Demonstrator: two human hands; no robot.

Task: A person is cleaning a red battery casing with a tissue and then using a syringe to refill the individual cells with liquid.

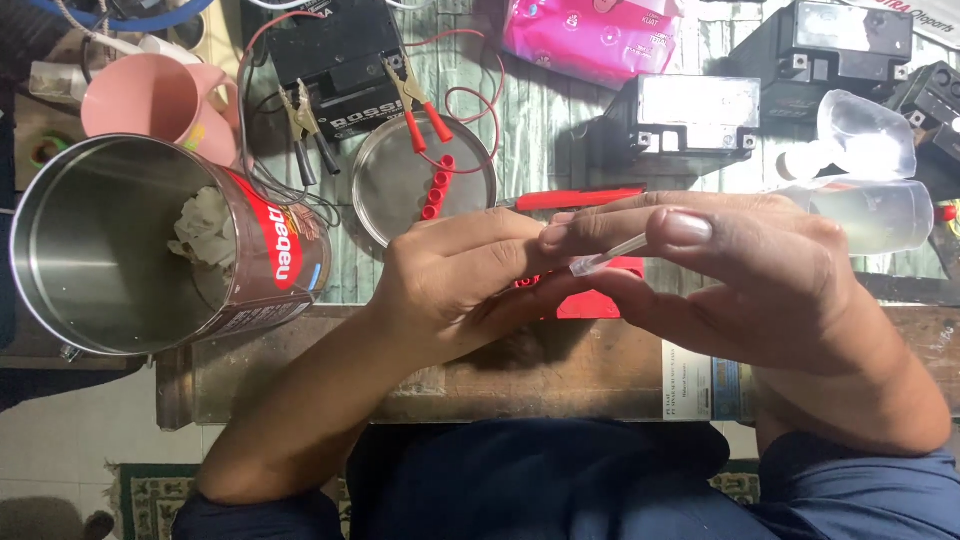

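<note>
A steel tin, pink cup, round lid holding red caps, and black batteries.

The right hand covers most of the clear thin tube pinched in its fingers, so only a short end shows. Beneath both hands lies a red flat piece, mostly hidden; its shape cannot be told. The left hand covers whatever it grips. The clear bottle runs behind the right hand's knuckles. The pink packet and the far black battery are cut by the top edge. Something pale, perhaps crumpled cloth, sits deep in the metal can.
</note>
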